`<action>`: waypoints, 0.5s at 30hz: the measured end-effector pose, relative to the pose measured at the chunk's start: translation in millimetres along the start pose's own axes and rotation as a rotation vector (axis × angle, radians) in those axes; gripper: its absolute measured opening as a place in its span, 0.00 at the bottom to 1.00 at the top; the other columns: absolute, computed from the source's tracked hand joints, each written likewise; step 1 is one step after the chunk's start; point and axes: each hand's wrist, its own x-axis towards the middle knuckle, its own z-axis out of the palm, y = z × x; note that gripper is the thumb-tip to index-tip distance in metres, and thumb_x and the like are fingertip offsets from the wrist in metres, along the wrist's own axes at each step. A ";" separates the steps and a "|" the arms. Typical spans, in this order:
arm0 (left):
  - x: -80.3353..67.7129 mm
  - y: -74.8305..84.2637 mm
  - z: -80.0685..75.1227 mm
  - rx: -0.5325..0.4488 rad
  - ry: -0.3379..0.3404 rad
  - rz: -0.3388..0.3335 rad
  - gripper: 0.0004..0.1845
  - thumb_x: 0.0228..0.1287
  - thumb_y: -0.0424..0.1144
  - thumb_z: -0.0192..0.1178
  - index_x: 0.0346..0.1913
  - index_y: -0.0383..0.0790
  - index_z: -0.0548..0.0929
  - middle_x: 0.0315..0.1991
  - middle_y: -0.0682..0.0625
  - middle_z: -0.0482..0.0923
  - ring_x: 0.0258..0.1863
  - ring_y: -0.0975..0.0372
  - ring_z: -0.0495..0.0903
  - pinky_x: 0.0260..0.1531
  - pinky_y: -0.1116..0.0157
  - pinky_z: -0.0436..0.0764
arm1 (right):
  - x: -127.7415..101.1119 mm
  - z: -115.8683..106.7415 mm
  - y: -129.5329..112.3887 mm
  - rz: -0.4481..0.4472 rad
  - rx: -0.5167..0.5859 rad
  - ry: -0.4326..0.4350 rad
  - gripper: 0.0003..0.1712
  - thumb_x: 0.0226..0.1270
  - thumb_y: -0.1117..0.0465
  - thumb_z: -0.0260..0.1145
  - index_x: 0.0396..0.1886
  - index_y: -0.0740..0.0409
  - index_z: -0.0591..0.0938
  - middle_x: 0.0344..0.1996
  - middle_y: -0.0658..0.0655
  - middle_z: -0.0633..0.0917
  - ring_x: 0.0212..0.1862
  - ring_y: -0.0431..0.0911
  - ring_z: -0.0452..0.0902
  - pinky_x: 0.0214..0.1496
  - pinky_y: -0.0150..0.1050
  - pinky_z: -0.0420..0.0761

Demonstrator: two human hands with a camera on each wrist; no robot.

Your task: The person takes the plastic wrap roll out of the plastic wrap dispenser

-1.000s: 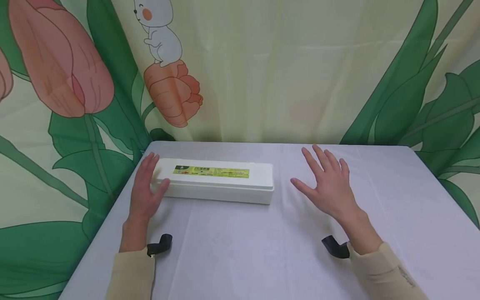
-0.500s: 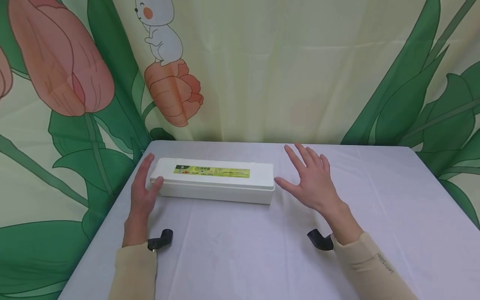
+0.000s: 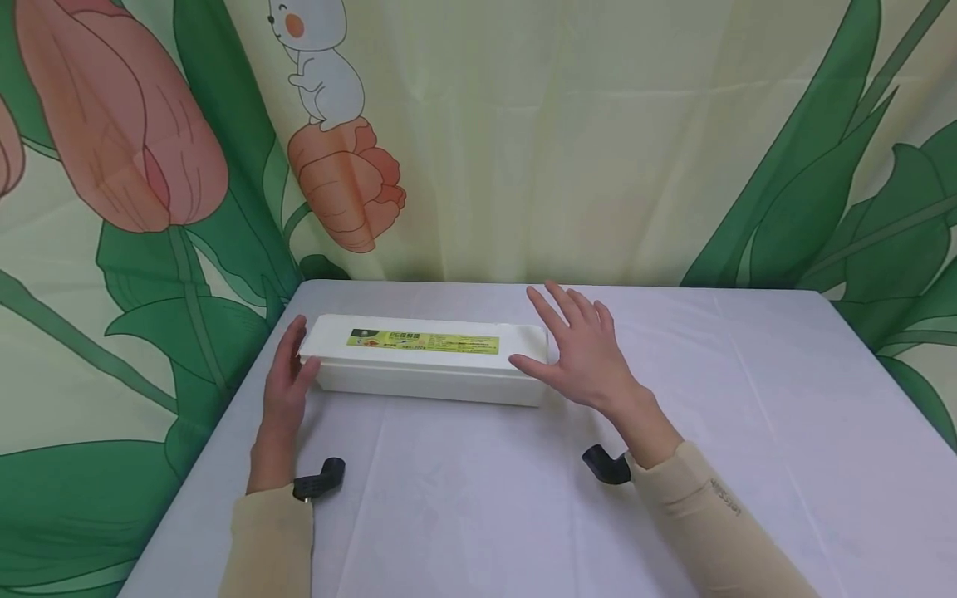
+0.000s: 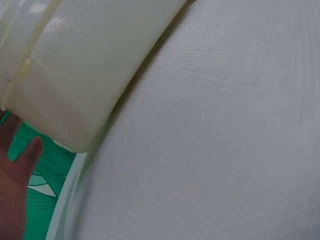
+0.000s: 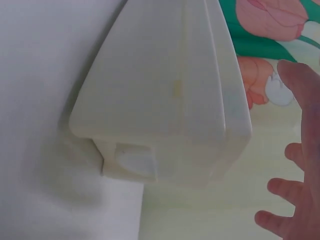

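A long white lidded box (image 3: pixel 419 384), with a yellow-green cling film label (image 3: pixel 422 341), lies lengthwise across the far left part of the table. Beside its left end is my left hand (image 3: pixel 284 399), fingers up and fairly straight. The left wrist view has that hand (image 4: pixel 12 185) close to the box end; whether a finger touches the lid edge I cannot tell. My right hand (image 3: pixel 591 357) is spread at the box's right end, its thumb overlapping the corner in the head view. In the right wrist view its fingers (image 5: pixel 282 190) stand apart from the box (image 5: pixel 150 90).
A white cloth covers the table (image 3: pixel 463 498). Behind it hangs a pale curtain (image 3: pixel 538 166) printed with tulips, leaves and a rabbit on a carrot. Black wrist cameras (image 3: pixel 321 479) stick out from both beige sleeves (image 3: pixel 718 523).
My right hand has moved left, from well right of the box to its right end. The left hand has shifted slightly at the left end. The box has stayed in place.
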 end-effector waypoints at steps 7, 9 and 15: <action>0.9 -4.7 -2.1 -0.095 -0.061 -0.038 0.36 0.75 0.41 0.52 0.81 0.42 0.52 0.79 0.46 0.53 0.78 0.55 0.50 0.75 0.61 0.51 | 10.0 7.5 -10.8 -0.023 -0.010 -0.055 0.53 0.61 0.33 0.67 0.81 0.50 0.59 0.77 0.60 0.60 0.74 0.63 0.54 0.71 0.64 0.51; 1.0 -5.3 -2.2 -0.100 -0.072 -0.046 0.36 0.75 0.41 0.51 0.81 0.41 0.52 0.79 0.46 0.53 0.78 0.54 0.49 0.75 0.59 0.50 | 12.7 9.1 -13.6 -0.028 -0.024 -0.076 0.54 0.61 0.33 0.67 0.81 0.50 0.59 0.77 0.60 0.60 0.74 0.63 0.54 0.71 0.64 0.51; 0.2 -8.4 -3.6 -0.102 -0.092 -0.067 0.37 0.75 0.42 0.50 0.81 0.41 0.51 0.80 0.45 0.51 0.78 0.54 0.48 0.75 0.56 0.49 | 21.2 13.1 -21.4 -0.058 -0.069 -0.126 0.55 0.61 0.31 0.66 0.81 0.49 0.58 0.77 0.60 0.59 0.74 0.63 0.54 0.71 0.63 0.52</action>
